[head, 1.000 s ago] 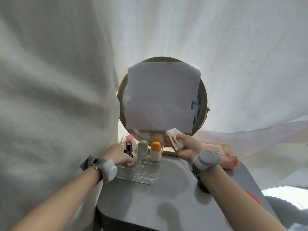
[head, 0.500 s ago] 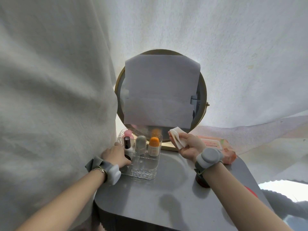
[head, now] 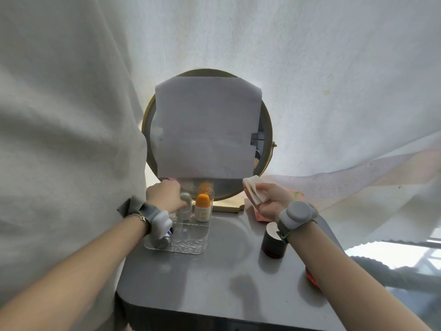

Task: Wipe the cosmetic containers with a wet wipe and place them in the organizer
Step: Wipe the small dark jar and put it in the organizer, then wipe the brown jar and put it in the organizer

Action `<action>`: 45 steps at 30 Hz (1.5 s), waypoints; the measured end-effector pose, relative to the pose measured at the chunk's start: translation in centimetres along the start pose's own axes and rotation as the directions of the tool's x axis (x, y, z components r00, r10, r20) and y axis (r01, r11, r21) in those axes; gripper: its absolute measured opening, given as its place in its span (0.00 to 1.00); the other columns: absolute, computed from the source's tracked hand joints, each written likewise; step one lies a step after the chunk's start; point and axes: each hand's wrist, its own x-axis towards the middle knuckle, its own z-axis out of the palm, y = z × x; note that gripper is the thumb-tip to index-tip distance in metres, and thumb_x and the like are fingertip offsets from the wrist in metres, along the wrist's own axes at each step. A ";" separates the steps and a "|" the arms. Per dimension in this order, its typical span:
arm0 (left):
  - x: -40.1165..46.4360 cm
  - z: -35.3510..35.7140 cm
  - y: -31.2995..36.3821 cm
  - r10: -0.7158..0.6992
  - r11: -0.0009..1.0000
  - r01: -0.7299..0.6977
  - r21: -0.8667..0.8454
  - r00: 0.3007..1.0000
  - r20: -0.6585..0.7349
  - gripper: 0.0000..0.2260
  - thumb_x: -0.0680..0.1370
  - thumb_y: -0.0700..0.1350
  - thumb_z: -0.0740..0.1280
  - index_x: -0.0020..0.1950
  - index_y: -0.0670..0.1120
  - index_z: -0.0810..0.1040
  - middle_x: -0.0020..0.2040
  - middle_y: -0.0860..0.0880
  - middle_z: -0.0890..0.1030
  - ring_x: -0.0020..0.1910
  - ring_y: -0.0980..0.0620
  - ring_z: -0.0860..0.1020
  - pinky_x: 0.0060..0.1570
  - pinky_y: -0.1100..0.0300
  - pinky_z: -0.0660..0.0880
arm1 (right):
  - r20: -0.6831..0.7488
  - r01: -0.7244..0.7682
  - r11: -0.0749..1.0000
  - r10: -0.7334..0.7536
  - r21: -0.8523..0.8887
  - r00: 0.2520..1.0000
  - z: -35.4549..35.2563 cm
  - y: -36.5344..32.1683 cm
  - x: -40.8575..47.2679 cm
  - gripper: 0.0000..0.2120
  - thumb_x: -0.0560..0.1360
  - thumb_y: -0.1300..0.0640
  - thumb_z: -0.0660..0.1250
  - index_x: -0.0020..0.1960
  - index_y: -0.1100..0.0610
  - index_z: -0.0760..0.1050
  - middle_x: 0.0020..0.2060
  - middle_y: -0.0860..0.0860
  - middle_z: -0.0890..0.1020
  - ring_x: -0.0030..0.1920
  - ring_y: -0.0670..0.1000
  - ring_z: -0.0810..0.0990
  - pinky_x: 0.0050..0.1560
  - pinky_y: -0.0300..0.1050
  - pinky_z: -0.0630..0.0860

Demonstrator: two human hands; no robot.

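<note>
Clear plastic organizer, ribbed front wall, on grey table before round gold-rimmed mirror; mirror glass covered by a blanked-out rectangle. Contents, rear row: grey-capped container; white bottle with orange cap, upright, just beside it. A further item at the front left compartment is hidden under the wrist strap; type not discernible.

Left hand: fingers curled down onto the top of the grey-capped container, in contact; a full grasp cannot be confirmed. Half a second ago this hand rested lower, at the organizer's near-left edge; it now sits farther back over the rear row.

Right hand: closed in a pinch on folded white wet wipe, held aloft to the right of the organizer, as before.

Dark red jar: on table below the right wrist, now more fully in view. Pink wipe packet mostly hidden behind the right hand.
</note>
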 end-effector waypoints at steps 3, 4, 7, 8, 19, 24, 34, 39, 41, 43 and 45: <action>0.6 -0.4 3.4 0.110 0.964 -0.064 -0.257 0.980 0.168 0.15 0.70 0.56 0.70 0.37 0.45 0.76 0.40 0.47 0.83 0.40 0.49 0.81 0.41 0.57 0.76 | -0.052 -0.005 0.999 0.007 0.037 0.999 -1.8 -1.1 -0.4 0.20 0.76 0.65 0.64 0.67 0.66 0.69 0.59 0.59 0.79 0.53 0.56 0.81 0.59 0.48 0.77; 0.6 -0.2 4.7 0.160 0.934 -0.081 -0.347 0.965 0.206 0.14 0.69 0.55 0.72 0.37 0.44 0.78 0.38 0.48 0.84 0.40 0.50 0.81 0.41 0.57 0.76 | -0.059 0.003 0.999 0.000 0.039 0.998 -2.4 -1.5 -0.7 0.19 0.76 0.65 0.64 0.66 0.66 0.70 0.60 0.59 0.79 0.54 0.56 0.81 0.56 0.49 0.78; 0.6 1.8 8.8 0.310 0.825 -0.110 -0.555 0.909 0.280 0.13 0.66 0.51 0.76 0.43 0.46 0.79 0.42 0.49 0.82 0.42 0.52 0.79 0.37 0.62 0.74 | -0.049 0.054 0.998 -0.053 0.029 0.997 -4.6 -2.6 -1.7 0.17 0.76 0.66 0.63 0.65 0.67 0.71 0.55 0.62 0.80 0.45 0.60 0.84 0.37 0.54 0.81; 0.6 2.7 10.2 0.365 0.778 -0.091 -0.622 0.870 0.331 0.17 0.66 0.50 0.77 0.49 0.45 0.78 0.47 0.48 0.80 0.46 0.52 0.79 0.38 0.63 0.75 | -0.044 0.057 0.998 -0.055 0.041 0.997 -5.2 -2.8 -2.0 0.16 0.77 0.66 0.61 0.64 0.66 0.71 0.53 0.62 0.80 0.40 0.60 0.85 0.33 0.53 0.82; -0.2 10.4 18.3 0.575 0.621 -0.074 -0.780 0.719 0.390 0.37 0.63 0.41 0.80 0.67 0.44 0.65 0.60 0.50 0.74 0.56 0.55 0.73 0.50 0.70 0.70 | -0.069 0.171 0.975 -0.163 0.140 0.984 -10.0 -5.1 -4.5 0.16 0.78 0.68 0.60 0.65 0.70 0.68 0.51 0.66 0.78 0.33 0.60 0.85 0.41 0.49 0.81; 0.0 11.5 18.8 0.581 0.620 -0.151 -0.770 0.748 0.321 0.29 0.62 0.42 0.80 0.60 0.45 0.72 0.56 0.47 0.79 0.57 0.49 0.77 0.59 0.58 0.73 | -0.087 0.185 0.973 -0.174 0.139 0.981 -10.9 -5.6 -4.9 0.09 0.76 0.70 0.62 0.55 0.72 0.72 0.39 0.68 0.82 0.31 0.57 0.85 0.43 0.49 0.80; 0.5 9.5 17.0 0.545 0.424 -0.096 -0.901 0.821 0.169 0.28 0.58 0.44 0.79 0.53 0.52 0.71 0.54 0.49 0.79 0.55 0.50 0.77 0.58 0.54 0.75 | -0.093 0.269 0.953 -0.257 0.141 0.962 -9.7 -5.8 -4.9 0.10 0.74 0.72 0.65 0.54 0.70 0.73 0.42 0.66 0.82 0.34 0.57 0.85 0.43 0.49 0.82; 1.2 4.9 15.4 0.487 0.259 -0.142 -0.955 0.873 0.002 0.32 0.56 0.44 0.78 0.57 0.54 0.71 0.58 0.48 0.77 0.56 0.50 0.76 0.52 0.63 0.74 | -0.037 0.517 0.782 -0.562 -0.347 0.826 -8.2 -5.0 -4.0 0.02 0.71 0.64 0.70 0.44 0.63 0.79 0.39 0.57 0.80 0.40 0.55 0.79 0.45 0.49 0.74; 1.7 2.9 14.2 0.488 0.248 -0.180 -0.952 0.872 -0.038 0.32 0.58 0.42 0.77 0.59 0.51 0.70 0.59 0.44 0.76 0.58 0.48 0.76 0.57 0.58 0.75 | 0.069 0.579 0.659 -0.630 -0.479 0.774 -6.5 -4.6 -3.6 0.02 0.70 0.63 0.72 0.43 0.59 0.81 0.38 0.55 0.81 0.41 0.53 0.78 0.43 0.46 0.74; 1.9 1.3 12.9 0.494 0.213 -0.176 -0.961 0.868 -0.050 0.32 0.58 0.38 0.77 0.60 0.49 0.71 0.59 0.41 0.76 0.57 0.46 0.77 0.59 0.51 0.75 | 0.176 0.612 0.520 -0.659 -0.596 0.731 -4.6 -4.2 -3.5 0.03 0.69 0.62 0.74 0.41 0.57 0.82 0.36 0.52 0.81 0.39 0.51 0.78 0.41 0.42 0.74; 2.0 0.0 11.5 0.503 0.199 -0.197 -0.960 0.861 -0.073 0.31 0.59 0.36 0.77 0.59 0.49 0.72 0.56 0.41 0.77 0.53 0.48 0.78 0.56 0.51 0.77 | 0.298 0.632 0.439 -0.616 -0.639 0.729 -2.8 -3.7 -3.2 0.04 0.68 0.61 0.75 0.41 0.58 0.82 0.39 0.53 0.81 0.42 0.50 0.78 0.44 0.43 0.75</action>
